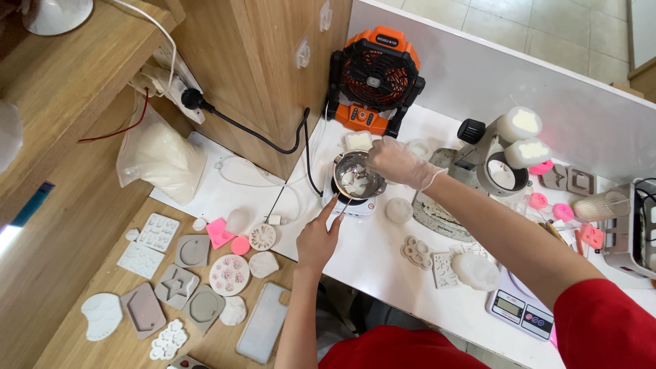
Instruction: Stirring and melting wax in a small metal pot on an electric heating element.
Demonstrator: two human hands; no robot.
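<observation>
Head view looks straight down on a white worktable (383,266) beside a wooden bench (61,273). The left hand (316,240) is bare and mostly curled, with only the index finger stretched out; its tip touches the front edge of a small white hotplate (352,205), just by the handle of the pot. The right hand (398,162) wears a thin clear glove and is bent loosely over the far rim of a small steel melting pot (357,175), fingers close together at the rim; whether it pinches anything I cannot tell. The pot stands upright on the hotplate, near the middle of the table's back part, and holds white chunks lying in clear liquid.

Just behind the pot sits a small white block (358,141), and behind that an orange and black portable fan (374,82) stands against the grey wall. A clear plastic bag of white flakes (160,158) leans at the left, under a white power strip (169,72) on the wooden cabinet. Grey and white silicone moulds (176,283), round, star-cut and rectangular, lie spread on the wooden bench, with pink pieces (220,234) among them and a phone (262,332) lying flat. A digital scale (519,309) with a small screen sits at the near right edge, close to the red sleeve (608,328).
</observation>
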